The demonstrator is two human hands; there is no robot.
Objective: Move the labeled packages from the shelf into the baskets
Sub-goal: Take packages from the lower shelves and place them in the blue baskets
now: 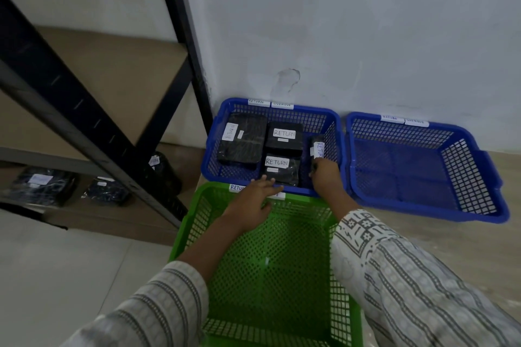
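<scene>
Now our right hand (pixel 324 173) pinches a narrow package (pixel 317 153), standing it on edge against the left blue basket (pixel 282 108)'s right wall, probably because three flat packages fill the floor. Our left hand (pixel 253 203) hovers spread over the rim. More packages (pixel 42 184) wait on the shelf (pixel 112 217); the right blue basket (pixel 423 203) and green basket (pixel 267 262) offer open room.

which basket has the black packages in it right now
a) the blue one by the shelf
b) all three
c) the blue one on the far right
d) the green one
a: four black packages, such as the one labeled RETURN, lie in the blue basket by the shelf, while the green basket and the right blue basket hold none.
</scene>
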